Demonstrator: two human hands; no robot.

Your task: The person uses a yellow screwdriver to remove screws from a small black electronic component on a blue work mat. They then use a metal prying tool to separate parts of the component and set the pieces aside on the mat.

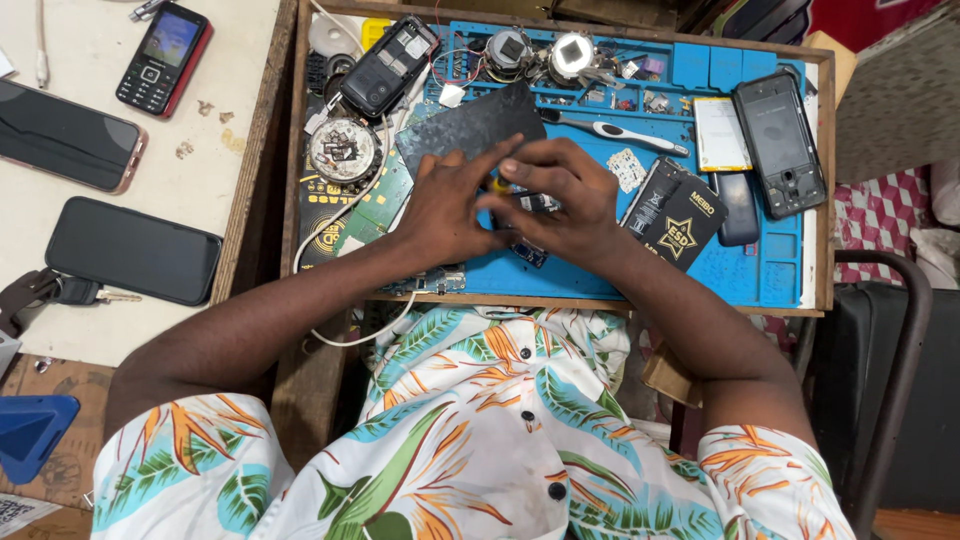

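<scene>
both hands met over the blue work mat (640, 270). the left hand (448, 205) and the right hand (560, 200) were curled together around a small yellow-tipped part (497, 185) and a small dark piece (537, 203), fingers pinched on them; what exactly each hand gripped could not be told. just beyond the fingertips lay a dark flat panel (470, 125), and farther off an opened black phone (388, 68). to the right of the right hand lay a black pouch (675, 215) and a phone back shell (780, 145). well left of the left hand rested a black smartphone (130, 250).
</scene>
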